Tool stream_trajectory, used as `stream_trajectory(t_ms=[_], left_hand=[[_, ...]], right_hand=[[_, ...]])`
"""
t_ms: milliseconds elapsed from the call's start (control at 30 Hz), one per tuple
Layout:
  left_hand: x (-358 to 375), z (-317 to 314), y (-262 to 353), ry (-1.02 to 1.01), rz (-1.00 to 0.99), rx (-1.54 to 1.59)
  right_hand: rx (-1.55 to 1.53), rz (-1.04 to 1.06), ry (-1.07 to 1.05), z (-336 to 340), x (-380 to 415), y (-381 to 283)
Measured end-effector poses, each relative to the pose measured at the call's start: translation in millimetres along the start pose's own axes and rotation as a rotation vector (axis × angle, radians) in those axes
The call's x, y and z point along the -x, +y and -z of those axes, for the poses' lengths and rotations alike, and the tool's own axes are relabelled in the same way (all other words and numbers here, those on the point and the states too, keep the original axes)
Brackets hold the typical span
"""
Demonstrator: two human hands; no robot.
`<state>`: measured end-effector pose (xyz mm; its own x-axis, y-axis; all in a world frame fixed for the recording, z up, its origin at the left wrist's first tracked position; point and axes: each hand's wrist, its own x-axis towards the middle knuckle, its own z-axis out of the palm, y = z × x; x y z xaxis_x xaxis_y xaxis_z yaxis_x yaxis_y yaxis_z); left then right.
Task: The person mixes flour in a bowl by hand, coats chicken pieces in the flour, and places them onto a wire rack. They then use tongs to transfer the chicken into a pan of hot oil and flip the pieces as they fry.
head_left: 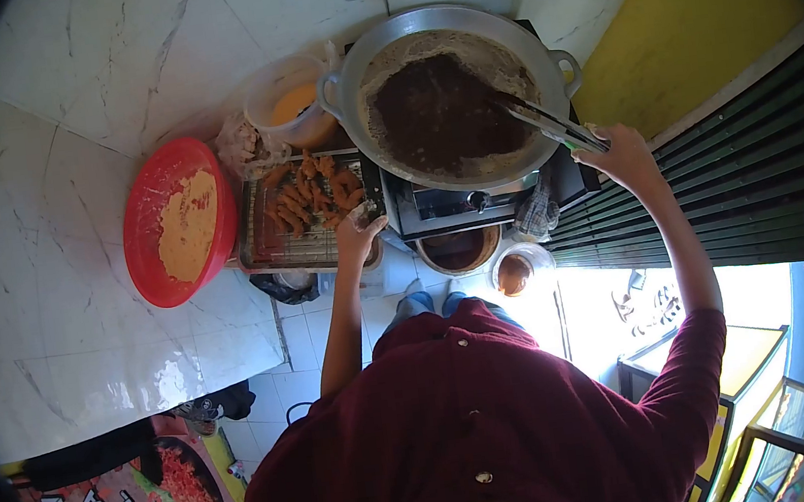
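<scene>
My right hand (pixel 621 153) is closed around the handle end of metal tongs (pixel 546 121). The tongs' tips reach into dark oil (pixel 435 108) in a large two-handled metal wok (pixel 363 151), with pale foam round the oil's edge. My left hand (pixel 360 233), floury at the fingertips, is at the near right corner of a metal tray with a wire rack (pixel 268 251). Its thumb stands apart from the partly curled fingers, and no object shows in it. Browned fried pieces (pixel 302 198) lie on the rack.
Left of the tray stands a red basin (pixel 151 270) of flour. Behind the tray are a tub with yellow liquid (pixel 291 105) and a plastic bag (pixel 246 145). The wok sits on a black stove (pixel 451 204). Two buckets, one brown inside (pixel 461 249), stand below; a green shutter (pixel 711 181) is right.
</scene>
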<state>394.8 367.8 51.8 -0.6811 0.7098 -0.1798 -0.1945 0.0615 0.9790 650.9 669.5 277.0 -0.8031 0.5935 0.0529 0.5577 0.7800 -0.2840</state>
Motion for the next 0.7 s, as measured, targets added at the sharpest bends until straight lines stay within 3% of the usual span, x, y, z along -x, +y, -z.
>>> stream_trajectory(t_ms=[400, 533, 633, 700], left_hand=[[5, -4, 6, 0.063, -0.048, -0.165], [5, -4, 0, 0.088, -0.037, -0.127], [5, -8, -5, 0.113, -0.072, -0.028], [6, -9, -7, 0.140, -0.067, -0.018]], right_hand=[[-0.175, -0.186, -0.114, 9, 14, -1], [-0.180, 0.047, 0.100, -10, 15, 18], [-0.157, 0.010, 0.065, -9, 13, 16], [-0.165, -0.142, -0.054, -7, 12, 10]])
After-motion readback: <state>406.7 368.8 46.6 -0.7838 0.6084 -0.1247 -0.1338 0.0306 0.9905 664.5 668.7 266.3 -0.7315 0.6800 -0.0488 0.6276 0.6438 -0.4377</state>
